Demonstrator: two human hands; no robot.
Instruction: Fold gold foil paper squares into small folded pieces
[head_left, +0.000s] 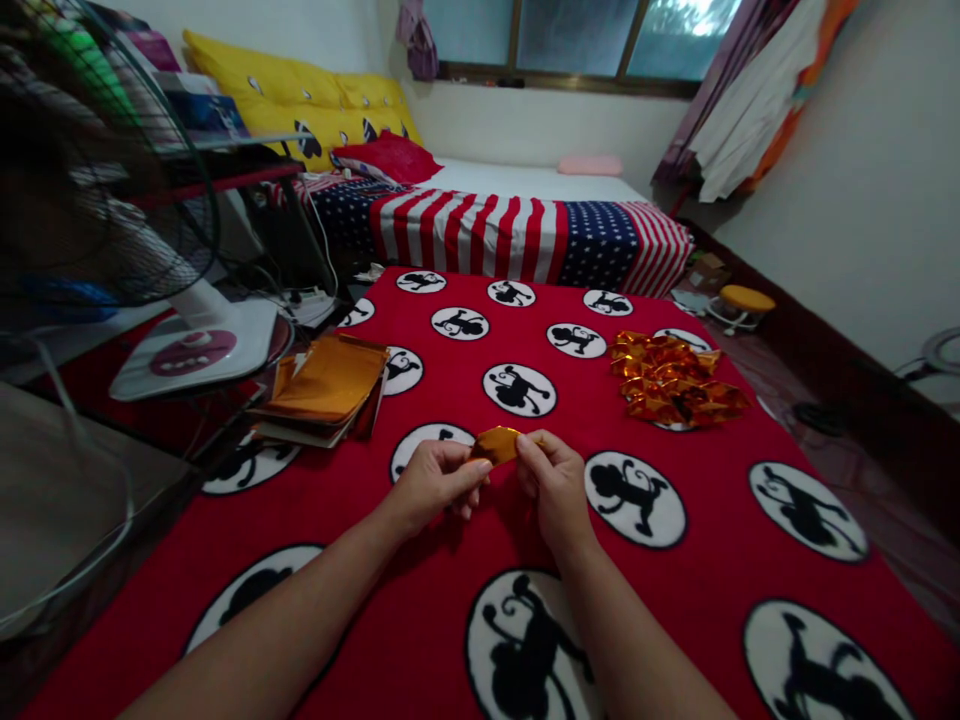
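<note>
Between my two hands is a small folded piece of shiny gold foil paper (496, 446), held above the red cloth with monkey prints (525, 520). My left hand (436, 480) pinches its left end between thumb and fingers. At its right end, my right hand (551, 478) grips it with thumb and forefinger. To the left lies a stack of flat gold paper sheets (330, 380), slightly fanned out. Over on the right sits a pile of folded gold foil pieces (667, 378).
A white fan (202, 340) stands close on the left, beside a small table (225, 180) with boxes. Beyond the red cloth is a bed (510, 235) with a striped and starred cover. A round yellow stool (746, 298) is at the far right.
</note>
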